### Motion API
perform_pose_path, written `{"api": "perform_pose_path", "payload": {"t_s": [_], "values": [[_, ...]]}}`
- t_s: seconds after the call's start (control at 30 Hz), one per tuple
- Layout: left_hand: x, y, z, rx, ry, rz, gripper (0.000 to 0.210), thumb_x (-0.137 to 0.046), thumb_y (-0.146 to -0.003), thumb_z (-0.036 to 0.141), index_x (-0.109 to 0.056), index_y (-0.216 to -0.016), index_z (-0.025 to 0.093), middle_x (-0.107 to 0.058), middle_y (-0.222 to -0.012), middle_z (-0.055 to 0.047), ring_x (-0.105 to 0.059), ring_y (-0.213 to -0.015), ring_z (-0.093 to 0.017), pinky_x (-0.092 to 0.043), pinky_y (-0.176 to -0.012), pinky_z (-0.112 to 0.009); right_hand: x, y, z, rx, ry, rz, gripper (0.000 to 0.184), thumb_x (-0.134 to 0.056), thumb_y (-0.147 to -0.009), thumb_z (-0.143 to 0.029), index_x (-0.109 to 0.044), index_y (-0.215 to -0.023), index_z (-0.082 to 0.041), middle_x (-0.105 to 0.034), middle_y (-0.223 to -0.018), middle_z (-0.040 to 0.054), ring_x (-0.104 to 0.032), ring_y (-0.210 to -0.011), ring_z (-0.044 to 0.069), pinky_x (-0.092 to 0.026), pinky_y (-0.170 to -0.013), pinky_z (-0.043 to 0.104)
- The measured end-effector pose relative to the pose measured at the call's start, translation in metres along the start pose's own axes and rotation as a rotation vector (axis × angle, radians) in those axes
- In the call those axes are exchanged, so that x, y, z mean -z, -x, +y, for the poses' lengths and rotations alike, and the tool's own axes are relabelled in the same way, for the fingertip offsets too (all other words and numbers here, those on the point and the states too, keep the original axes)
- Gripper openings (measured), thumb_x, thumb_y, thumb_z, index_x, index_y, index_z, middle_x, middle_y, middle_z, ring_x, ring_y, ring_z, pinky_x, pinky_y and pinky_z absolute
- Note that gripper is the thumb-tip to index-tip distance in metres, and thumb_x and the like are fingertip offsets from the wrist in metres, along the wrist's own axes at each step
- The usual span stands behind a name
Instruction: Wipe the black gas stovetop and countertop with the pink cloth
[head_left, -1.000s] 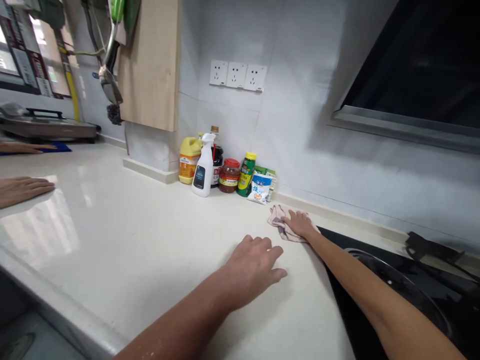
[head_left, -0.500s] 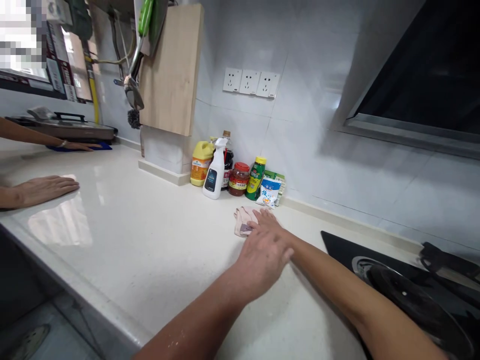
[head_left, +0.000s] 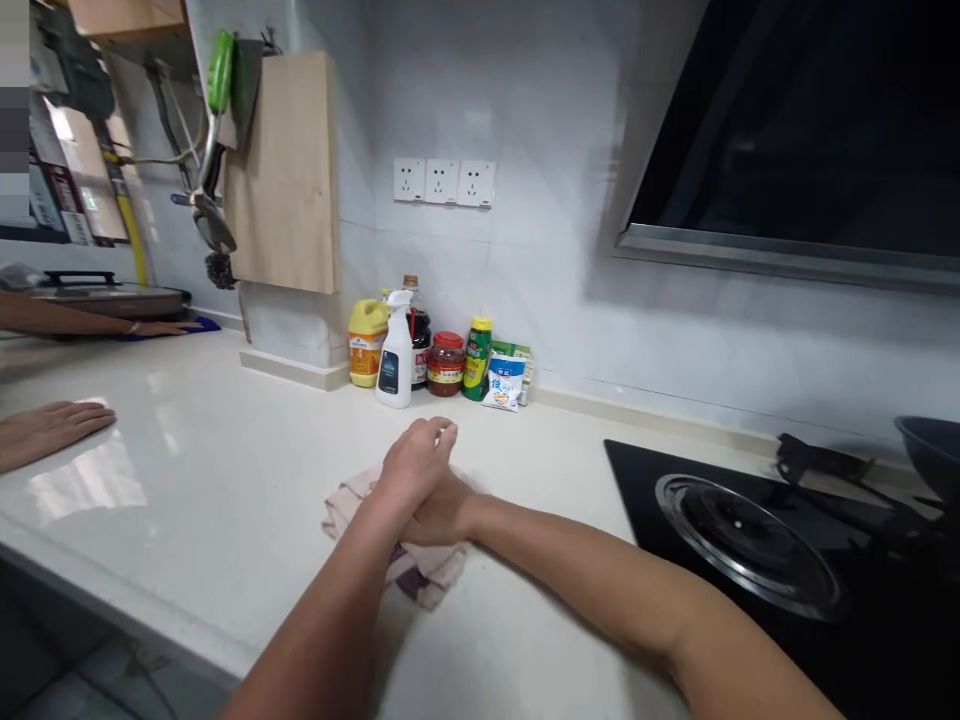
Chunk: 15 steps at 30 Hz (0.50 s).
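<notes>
A pinkish cloth [head_left: 351,503] with a dark purple patch lies crumpled on the white countertop. My right hand [head_left: 441,508] presses down on it, palm to the cloth, its fingers mostly hidden behind my other hand. Crossing over the top is my left hand [head_left: 414,462], laid over the back of my right hand. Its fingers are loosely bent, with a small gap at the thumb and nothing visible between them. Whether it also bears on the cloth is hidden.
Against the wall stand a white spray bottle [head_left: 396,360], a yellow jug [head_left: 367,345], a red-lidded jar [head_left: 446,368], a green bottle [head_left: 477,362] and a white-blue packet [head_left: 504,382]. A black stove [head_left: 637,480] lies right. Another person's hands rest left, one on a blue cloth [head_left: 204,324].
Both my hands and the pinkish cloth have moved back toward me and left, away from the bottles. The camera view has turned to the right.
</notes>
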<state>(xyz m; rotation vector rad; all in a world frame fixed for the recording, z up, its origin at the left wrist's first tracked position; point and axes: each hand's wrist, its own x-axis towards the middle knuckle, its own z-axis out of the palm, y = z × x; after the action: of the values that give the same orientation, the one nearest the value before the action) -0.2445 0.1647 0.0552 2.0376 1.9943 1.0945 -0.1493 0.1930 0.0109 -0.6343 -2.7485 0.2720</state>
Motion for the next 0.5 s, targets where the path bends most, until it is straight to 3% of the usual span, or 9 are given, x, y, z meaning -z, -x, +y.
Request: {"api": "perform_pose_path", "payload": {"t_s": [0.13,0.17,0.27,0.33,0.43,0.5], "values": [[0.0,-0.003,0.0,0.003,0.036,-0.113,0.043,-0.036,-0.099,0.041,-0.068,-0.119,0.021,-0.072,-0.125,-0.007,-0.065,-0.115,-0.023,-0.049,-0.099,-0.032,0.012,0.084,-0.018,0.06,-0.007,-0.133,0.072,-0.054,-0.093,-0.065,-0.038,-0.156,-0.034,-0.014,-0.17,0.0101,-0.013,-0.154,0.039,-0.016,-0.121,0.062],[-0.003,-0.003,0.001,0.001,0.03,-0.137,0.043,-0.036,-0.099,0.041,-0.069,-0.119,0.02,-0.072,-0.125,-0.007,-0.065,-0.114,-0.024,-0.049,-0.099,-0.032,0.015,0.107,-0.019,0.051,-0.028,-0.147,0.071,-0.054,-0.093,-0.064,-0.036,-0.156,-0.037,-0.014,-0.17,0.0095,-0.011,-0.154,0.039,-0.016,-0.12,0.063],[-0.013,0.0,0.005,-0.02,0.003,-0.203,0.04,-0.041,-0.096,0.041,-0.071,-0.115,0.021,-0.074,-0.119,-0.007,-0.067,-0.11,-0.024,-0.05,-0.096,-0.033,0.021,0.163,-0.009,0.066,-0.077,-0.035,0.053,-0.06,-0.093,-0.042,-0.05,-0.145,-0.035,-0.035,-0.161,0.008,-0.029,-0.148,0.03,-0.027,-0.119,0.052],[-0.019,0.003,0.007,-0.032,-0.019,-0.237,0.039,-0.043,-0.096,0.041,-0.072,-0.114,0.022,-0.075,-0.118,-0.008,-0.068,-0.109,-0.025,-0.051,-0.094,-0.034,0.023,0.182,0.009,0.036,-0.065,0.093,0.044,-0.056,-0.09,-0.023,-0.057,-0.134,-0.03,-0.051,-0.144,0.0073,-0.044,-0.133,0.025,-0.037,-0.112,0.046],[-0.025,0.009,0.009,-0.037,-0.063,-0.259,0.041,-0.043,-0.096,0.04,-0.07,-0.119,0.02,-0.072,-0.123,-0.011,-0.066,-0.112,-0.028,-0.05,-0.095,-0.037,0.028,0.191,0.043,-0.128,0.062,0.21,0.037,-0.049,-0.088,-0.011,-0.062,-0.12,-0.025,-0.059,-0.122,0.0076,-0.049,-0.112,0.023,-0.043,-0.1,0.043],[-0.027,0.011,0.01,-0.045,-0.089,-0.281,0.041,-0.044,-0.096,0.041,-0.069,-0.121,0.02,-0.071,-0.125,-0.012,-0.066,-0.114,-0.029,-0.05,-0.095,-0.039,0.036,0.191,0.066,-0.313,0.223,0.226,0.033,-0.046,-0.089,-0.011,-0.064,-0.115,-0.021,-0.058,-0.118,0.0104,-0.049,-0.108,0.025,-0.043,-0.098,0.043]]}}
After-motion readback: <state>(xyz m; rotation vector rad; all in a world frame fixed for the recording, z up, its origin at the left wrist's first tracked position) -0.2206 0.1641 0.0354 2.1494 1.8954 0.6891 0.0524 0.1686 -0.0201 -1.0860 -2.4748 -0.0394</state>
